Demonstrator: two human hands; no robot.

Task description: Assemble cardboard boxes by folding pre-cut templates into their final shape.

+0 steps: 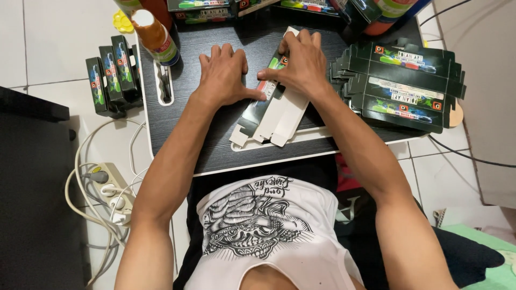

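- I see black flat cartons (403,88) stacked right of frame, folded black boxes (113,75) upper left.
- My left hand (223,75) presses flat; right hand (301,64) pinches the unfolded carton (274,110) at centre of the surface (177,139), long axis running lower left to upper right.

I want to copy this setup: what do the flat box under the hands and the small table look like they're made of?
Flat box: seemingly thin card, printed dark outside and plain white inside, with creased flaps. Table: probably laminated board, black woodgrain top with a white edge.

white sleeveless shirt (269,236), black skull print; bare arms
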